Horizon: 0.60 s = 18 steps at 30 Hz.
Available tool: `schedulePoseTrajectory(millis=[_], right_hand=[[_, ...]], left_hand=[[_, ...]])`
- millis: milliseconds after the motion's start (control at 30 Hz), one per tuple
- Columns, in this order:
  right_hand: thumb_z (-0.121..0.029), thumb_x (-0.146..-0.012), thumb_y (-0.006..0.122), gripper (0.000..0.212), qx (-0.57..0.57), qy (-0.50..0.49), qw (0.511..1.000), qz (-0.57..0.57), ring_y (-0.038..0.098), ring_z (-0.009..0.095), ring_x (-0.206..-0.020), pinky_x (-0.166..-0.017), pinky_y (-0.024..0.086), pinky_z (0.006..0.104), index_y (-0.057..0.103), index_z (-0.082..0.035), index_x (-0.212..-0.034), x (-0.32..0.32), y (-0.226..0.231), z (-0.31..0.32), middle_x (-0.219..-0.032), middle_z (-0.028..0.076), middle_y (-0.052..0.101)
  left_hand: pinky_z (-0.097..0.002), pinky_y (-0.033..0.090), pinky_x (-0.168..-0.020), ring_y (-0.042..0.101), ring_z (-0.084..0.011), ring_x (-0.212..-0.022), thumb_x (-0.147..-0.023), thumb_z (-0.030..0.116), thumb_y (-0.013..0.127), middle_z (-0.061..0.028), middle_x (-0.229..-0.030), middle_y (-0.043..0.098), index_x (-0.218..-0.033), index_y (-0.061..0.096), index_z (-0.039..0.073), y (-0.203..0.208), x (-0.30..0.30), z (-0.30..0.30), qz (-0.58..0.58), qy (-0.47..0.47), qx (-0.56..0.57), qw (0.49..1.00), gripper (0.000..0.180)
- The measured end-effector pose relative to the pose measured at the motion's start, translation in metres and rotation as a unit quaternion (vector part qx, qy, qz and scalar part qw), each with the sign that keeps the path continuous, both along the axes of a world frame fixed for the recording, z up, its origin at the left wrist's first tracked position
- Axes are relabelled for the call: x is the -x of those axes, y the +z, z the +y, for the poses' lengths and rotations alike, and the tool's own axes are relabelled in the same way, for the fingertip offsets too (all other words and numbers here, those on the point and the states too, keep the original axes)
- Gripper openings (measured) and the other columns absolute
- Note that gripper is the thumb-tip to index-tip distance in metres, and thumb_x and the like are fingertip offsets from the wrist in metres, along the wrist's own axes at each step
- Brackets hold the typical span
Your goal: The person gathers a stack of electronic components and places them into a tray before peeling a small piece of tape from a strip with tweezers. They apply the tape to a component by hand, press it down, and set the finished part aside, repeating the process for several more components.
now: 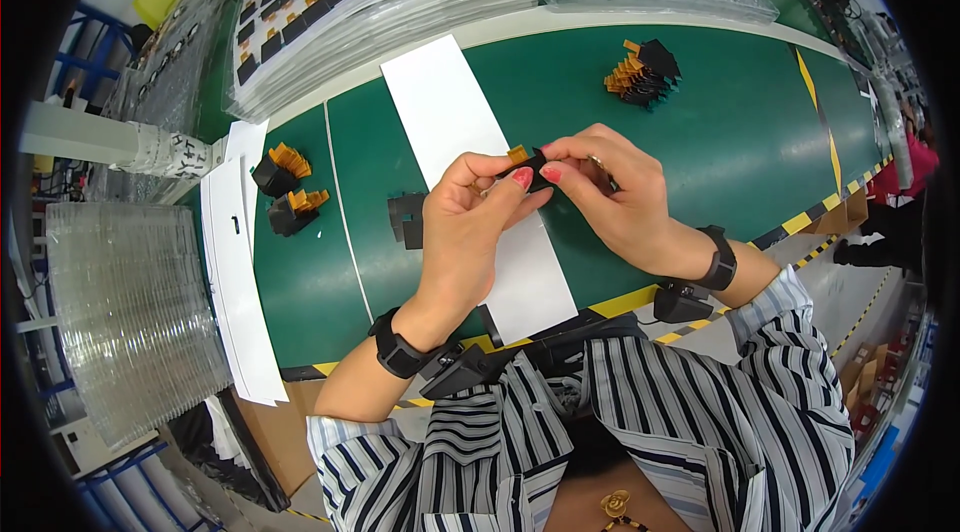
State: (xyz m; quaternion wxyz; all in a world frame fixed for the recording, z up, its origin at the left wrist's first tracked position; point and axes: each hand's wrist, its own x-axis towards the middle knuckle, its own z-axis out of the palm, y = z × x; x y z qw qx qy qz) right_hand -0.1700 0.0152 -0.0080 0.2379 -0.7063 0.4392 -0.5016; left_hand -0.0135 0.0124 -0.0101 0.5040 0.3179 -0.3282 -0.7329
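Observation:
Above the white paper strip (445,92), both hands meet at a small black panel with an orange ribbon cable (537,160). My left hand (462,232) grips it between thumb and fingers. At its right edge, the thumb and forefinger of my right hand (630,197) pinch together; whether they hold the panel itself or a thin film on it is too small to tell. Left of my left hand lie several dark flat pieces (406,220), partly hidden by it. A pile of similar black panels with orange cables (645,74) sits at the far right.
Two small stacks of black panels (285,187) lie at the left of the green table (740,152), near white sheets (235,272). Clear plastic trays (400,22) are stacked along the back, some holding panels. More clear trays (135,302) stand at the left. Yellow-black tape (800,222) marks the table's edge.

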Motion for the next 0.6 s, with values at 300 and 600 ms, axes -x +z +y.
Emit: schedulePoseTrajectory(millis=[300,600], right_hand=[[0.001,-0.078,0.060,0.007,-0.051,-0.011,0.997,-0.054,0.039,0.001,-0.053,-0.044,0.027,0.0170,0.059,0.001,-0.085,0.0020,0.0008,0.0004,-0.074,0.000,0.053],[0.002,-0.078,0.059,0.006,-0.046,0.016,0.998,-0.032,0.040,0.001,-0.054,-0.044,0.028,0.0166,0.059,0.000,-0.084,0.0023,0.0011,0.0021,-0.075,0.000,0.052]], left_hand=[[-0.0218,0.044,-0.074,0.054,-0.0098,-0.077,-0.079,0.003,0.061,-0.0043,-0.086,0.059,-0.087,0.054,0.000,0.0022,-0.0002,0.0006,-0.201,0.096,0.149,0.963,0.010],[-0.0212,0.041,-0.071,0.054,-0.0084,-0.075,-0.075,0.007,0.066,-0.0026,-0.079,0.061,-0.083,0.060,0.000,0.0018,-0.0030,0.0002,-0.304,0.089,0.162,0.935,0.011]])
